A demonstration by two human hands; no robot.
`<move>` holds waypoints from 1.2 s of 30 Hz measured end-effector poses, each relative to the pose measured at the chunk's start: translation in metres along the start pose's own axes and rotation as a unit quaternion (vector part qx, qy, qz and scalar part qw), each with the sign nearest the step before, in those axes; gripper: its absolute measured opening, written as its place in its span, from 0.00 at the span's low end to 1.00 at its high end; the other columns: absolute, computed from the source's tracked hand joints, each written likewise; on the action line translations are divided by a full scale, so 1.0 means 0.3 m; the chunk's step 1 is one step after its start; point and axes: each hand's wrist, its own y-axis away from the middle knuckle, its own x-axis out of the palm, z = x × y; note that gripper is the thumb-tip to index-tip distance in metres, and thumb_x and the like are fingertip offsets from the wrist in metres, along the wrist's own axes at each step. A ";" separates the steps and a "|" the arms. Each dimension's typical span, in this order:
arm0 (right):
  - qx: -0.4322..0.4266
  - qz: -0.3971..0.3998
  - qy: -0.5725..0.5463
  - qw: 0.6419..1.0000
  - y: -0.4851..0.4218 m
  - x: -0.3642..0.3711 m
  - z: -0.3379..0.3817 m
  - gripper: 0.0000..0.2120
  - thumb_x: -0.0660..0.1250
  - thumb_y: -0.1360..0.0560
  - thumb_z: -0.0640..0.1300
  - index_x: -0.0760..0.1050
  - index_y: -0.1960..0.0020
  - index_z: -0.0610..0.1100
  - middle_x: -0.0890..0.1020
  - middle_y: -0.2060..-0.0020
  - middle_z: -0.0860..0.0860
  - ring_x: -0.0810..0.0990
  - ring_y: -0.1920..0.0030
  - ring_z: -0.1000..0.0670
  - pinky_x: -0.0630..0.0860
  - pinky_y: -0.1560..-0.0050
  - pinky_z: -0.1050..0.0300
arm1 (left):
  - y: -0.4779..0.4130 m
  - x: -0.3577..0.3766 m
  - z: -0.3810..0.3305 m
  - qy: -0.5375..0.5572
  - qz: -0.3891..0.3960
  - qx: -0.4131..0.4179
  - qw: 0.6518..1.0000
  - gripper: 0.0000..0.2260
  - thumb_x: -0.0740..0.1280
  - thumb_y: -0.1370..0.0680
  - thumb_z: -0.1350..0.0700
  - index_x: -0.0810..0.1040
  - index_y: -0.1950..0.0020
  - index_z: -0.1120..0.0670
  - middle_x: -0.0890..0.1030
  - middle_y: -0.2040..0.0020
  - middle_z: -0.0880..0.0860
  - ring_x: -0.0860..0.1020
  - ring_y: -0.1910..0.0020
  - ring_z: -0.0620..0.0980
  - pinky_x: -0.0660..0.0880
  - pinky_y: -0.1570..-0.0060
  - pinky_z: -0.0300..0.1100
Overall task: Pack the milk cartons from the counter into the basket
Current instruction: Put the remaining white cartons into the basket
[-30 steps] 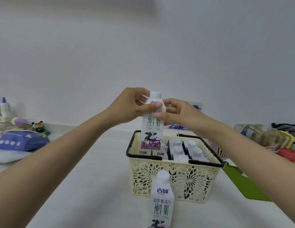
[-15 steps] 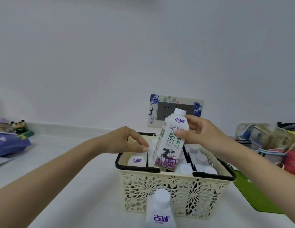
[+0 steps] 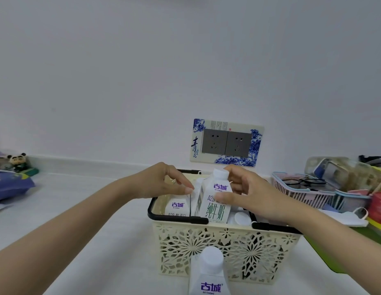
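Since half a second ago the carton (image 3: 215, 201) has dropped from above the rim into the basket (image 3: 227, 248), now near upright; left hand (image 3: 164, 184) has shifted right to meet it.

Head view: right hand (image 3: 249, 196) clamped on the carton's shoulder, thumb across the print, fingers behind near the cap; high grip leaves the body free to slide into the slot. Left hand's fingertips pinch at the top of the neighbouring packed carton (image 3: 177, 207), probably holding it aside to keep the gap open; whether it grips or only touches, can't tell. White caps (image 3: 240, 218) of packed cartons show on the right side. One more carton (image 3: 209, 275) stands on the counter (image 3: 79, 231) just in front of the basket, so not done yet.

Counter is white, plain; white wall behind with a double socket (image 3: 226, 143) in a blue-patterned frame. Pink basket (image 3: 302, 194) with glasses and clutter at right; panda figure (image 3: 18, 160) and purple pack (image 3: 10, 184) far left.
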 end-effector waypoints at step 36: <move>-0.076 -0.004 0.006 0.997 0.200 0.073 0.174 0.14 0.66 0.31 0.61 0.84 0.52 0.56 0.86 0.54 0.59 0.82 0.56 0.63 0.76 0.57 0.68 | 0.346 0.071 -0.094 -0.003 -0.175 0.053 0.983 0.20 0.61 0.31 0.33 0.82 0.48 0.41 0.81 0.47 0.37 0.76 0.42 0.36 0.69 0.38 0.38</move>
